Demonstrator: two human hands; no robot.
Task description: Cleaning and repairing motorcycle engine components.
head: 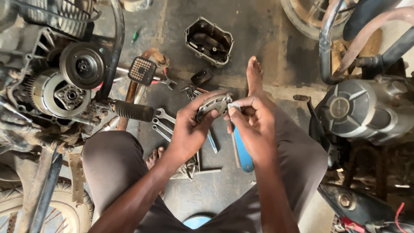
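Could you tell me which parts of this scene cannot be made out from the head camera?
- Round metal plate: its lower edge is covered by the left hand.
- Small pale piece: mostly hidden by right hand fingertips.
- Blue-handled tool: its upper end is behind the right hand.
- Tools under the left wrist: too cluttered to identify.

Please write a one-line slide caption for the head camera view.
Left hand holds a round metal plate while right hand presses on its edge, above wrenches on the floor.

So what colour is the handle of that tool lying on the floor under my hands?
Blue handle, seen in the head view.
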